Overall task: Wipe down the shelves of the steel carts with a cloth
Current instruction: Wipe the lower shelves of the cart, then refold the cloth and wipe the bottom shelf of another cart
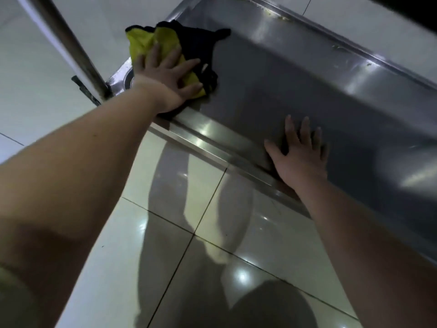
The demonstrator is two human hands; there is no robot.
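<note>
At the shelf's (295, 91) left end, beside the corner post (71, 43), head view: my left hand (165, 76) presses the cloth (142, 41) flat, fingers (189, 65) spread wide and straight. My right hand (300, 159) rests open-palmed by the near edge, holding nothing. I judge this to be the wiping step; the next stroke calls for a sweep rightward along the bare steel. Cloth: crumpled, yellow with black parts, bunched under the palm.

Shelf (272, 86) bare from centre toward 3 o'clock. Post (68, 43) blocks 10 o'clock corner. Raised rim (212, 138) lines near edge; far rim (331, 41) at 1 o'clock.
</note>
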